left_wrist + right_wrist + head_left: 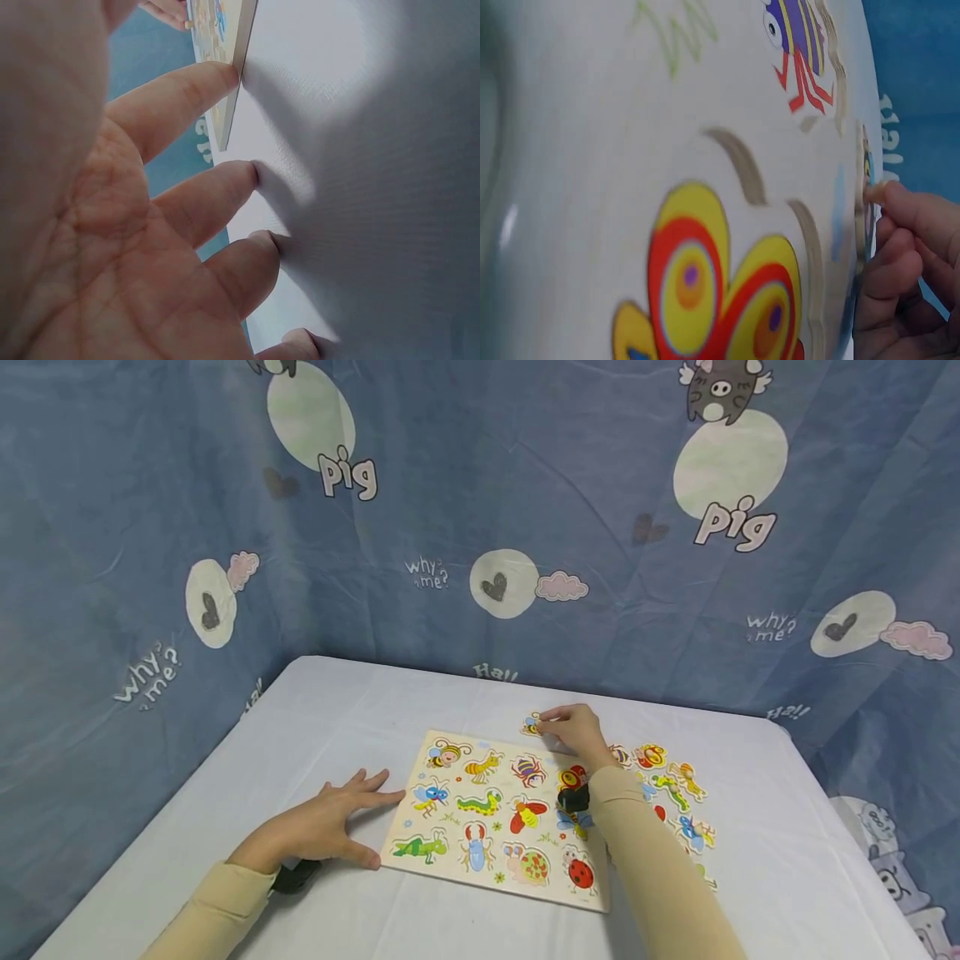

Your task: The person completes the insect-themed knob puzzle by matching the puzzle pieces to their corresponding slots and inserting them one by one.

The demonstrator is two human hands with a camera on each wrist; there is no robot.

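Observation:
A wooden puzzle board (450, 870) printed with insects lies on the white table. My left hand (322, 822) rests at its left side with fingers spread, thumb at the near left corner. In the left wrist view, one finger (180, 101) reaches the edge of the board while the other fingertips touch the cloth. Just beyond the board's far edge, my right hand (576, 731) pinches a bee puzzle piece (532, 724) between thumb and finger. The right wrist view shows this piece (868, 169) edge-on, partly hidden by the fingertips.
Several loose insect pieces lie right of the board, among them a green caterpillar piece (670, 792) and a blue-winged piece (696, 833); the right sleeve (652, 860) covers some. A blue printed curtain (450, 485) hangs behind the white table (360, 702).

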